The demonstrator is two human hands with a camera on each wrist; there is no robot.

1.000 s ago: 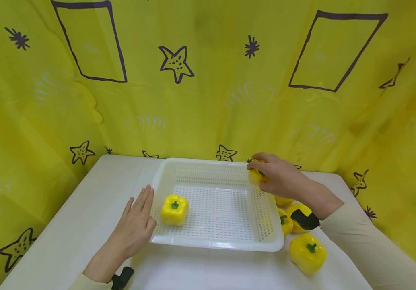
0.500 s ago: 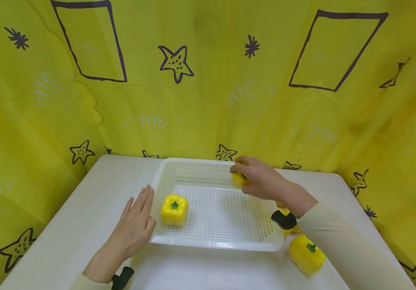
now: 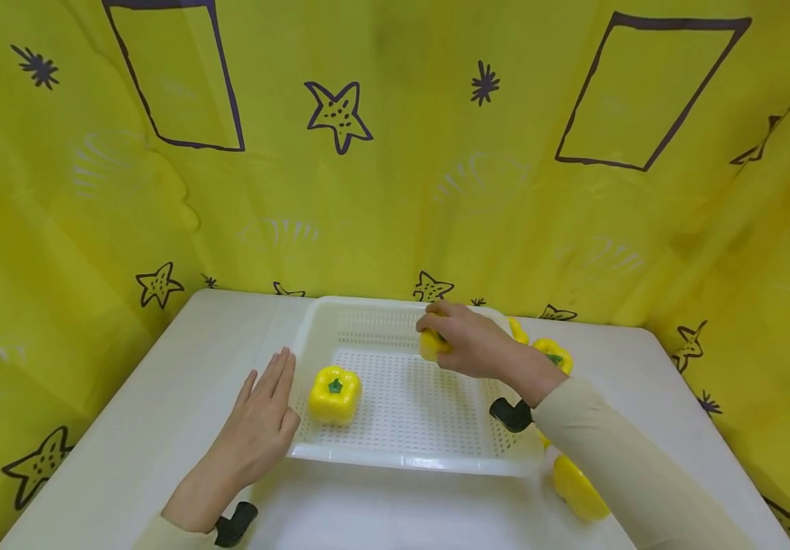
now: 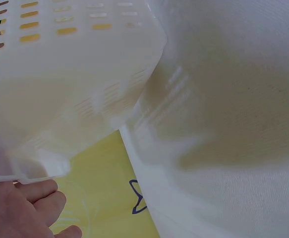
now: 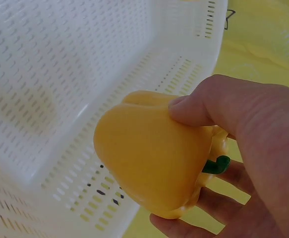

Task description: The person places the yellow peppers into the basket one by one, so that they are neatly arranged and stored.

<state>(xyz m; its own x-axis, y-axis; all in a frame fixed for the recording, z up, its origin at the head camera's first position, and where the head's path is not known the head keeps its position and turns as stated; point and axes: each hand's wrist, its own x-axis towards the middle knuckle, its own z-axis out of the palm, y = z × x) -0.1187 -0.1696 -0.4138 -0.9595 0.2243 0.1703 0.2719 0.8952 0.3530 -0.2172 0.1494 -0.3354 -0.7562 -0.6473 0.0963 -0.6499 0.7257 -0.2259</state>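
Over the back right part of the white plastic basket [image 3: 405, 461], my right hand [image 3: 474, 344] grips a yellow bell pepper [image 5: 149, 148]. In the right wrist view the thumb lies on its side, fingers are round the opposite side, and the green stem points toward the palm. Another yellow bell pepper [image 3: 335, 397] sits stem up inside the basket, near its left wall. My left hand [image 3: 257, 428] rests along the basket's left rim with its fingers straight. From the left wrist, the fingers [image 4: 40, 191] show right at the rim.
More yellow bell peppers lie to the basket's right: one pepper [image 3: 577, 493] near the front, another pepper [image 3: 555, 355] farther back, others partly behind the right arm. A yellow patterned curtain [image 3: 395, 176] hangs behind the white table [image 3: 367, 512].
My right hand has carried its bell pepper leftward, from the basket's right rim to over its inside. The left hand has stayed at the left rim.
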